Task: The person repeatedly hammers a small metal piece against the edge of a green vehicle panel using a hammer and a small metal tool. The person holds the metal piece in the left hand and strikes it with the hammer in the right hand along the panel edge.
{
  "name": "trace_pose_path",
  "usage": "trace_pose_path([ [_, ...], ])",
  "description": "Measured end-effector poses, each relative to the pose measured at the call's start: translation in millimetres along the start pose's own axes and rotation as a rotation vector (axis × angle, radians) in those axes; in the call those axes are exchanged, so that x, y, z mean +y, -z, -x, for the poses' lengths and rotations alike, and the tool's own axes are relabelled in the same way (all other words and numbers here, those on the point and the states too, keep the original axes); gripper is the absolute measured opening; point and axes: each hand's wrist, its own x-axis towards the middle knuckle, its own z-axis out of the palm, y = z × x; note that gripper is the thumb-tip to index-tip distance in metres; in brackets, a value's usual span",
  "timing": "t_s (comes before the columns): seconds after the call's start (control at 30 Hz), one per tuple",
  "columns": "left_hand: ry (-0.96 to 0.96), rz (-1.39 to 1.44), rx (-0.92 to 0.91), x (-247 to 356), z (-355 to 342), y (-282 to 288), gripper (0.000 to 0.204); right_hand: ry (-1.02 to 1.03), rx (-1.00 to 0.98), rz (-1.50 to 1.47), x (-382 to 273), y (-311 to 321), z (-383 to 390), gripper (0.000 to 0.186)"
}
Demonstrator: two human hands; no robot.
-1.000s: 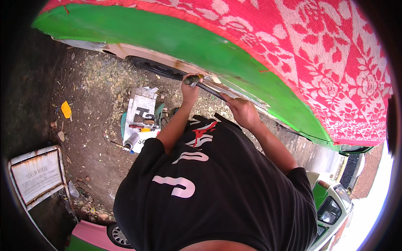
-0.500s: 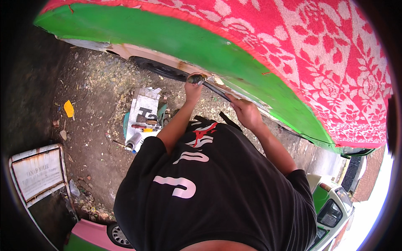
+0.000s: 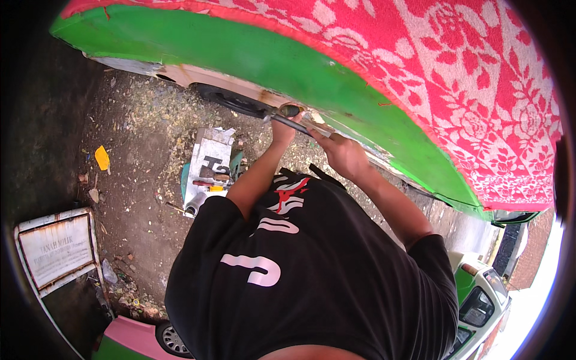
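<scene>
Beside the lower edge of a green car body panel (image 3: 234, 51), both my hands are at work. My left hand (image 3: 284, 130) is closed around a tool with a dark, rounded handle end (image 3: 291, 111); its far end is hidden. My right hand (image 3: 345, 155) grips the long, dark handle of a hammer-like tool (image 3: 297, 126). That tool slants up and left across my left hand, its head close to the rounded handle end. Along the panel's lower edge beside my hands, the paint is worn and patchy, with pale and rusty areas (image 3: 321, 122).
A red and white floral cloth (image 3: 450, 78) covers the car's top. A dark tire (image 3: 228, 99) sits under the panel. Left of me, a board (image 3: 210, 147) holds several hand tools and a can (image 3: 195, 203). A framed sign (image 3: 57, 246) and parked vehicles stand behind.
My right hand has moved left and slightly up, sliding the hammer-like tool's head past my left hand. My left hand has shifted slightly right.
</scene>
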Motion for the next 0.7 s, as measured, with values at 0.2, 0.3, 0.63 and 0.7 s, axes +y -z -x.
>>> trace_pose_path([
  [0.2, -0.095, -0.167, -0.062, -16.4, 4.2, 2.3, 0.031, -0.060, -0.088, 0.115, -6.8, 2.8, 7.5, 0.053],
  [0.3, -0.056, 0.084, -0.102, -15.1, 9.1, -15.7, 0.030, 0.023, 0.017, 0.031, 7.0, -2.3, 15.1, 0.052],
  [0.63, -0.051, 0.020, -0.033, -2.0, 13.5, 13.7, 0.031, -0.193, 0.105, -0.159, 3.9, -2.3, 41.6, 0.041],
  [0.7, -0.044, 0.113, -0.024, -16.6, 10.9, 17.0, 0.031, -0.283, 0.055, -0.195, 0.5, 2.4, 41.5, 0.039],
])
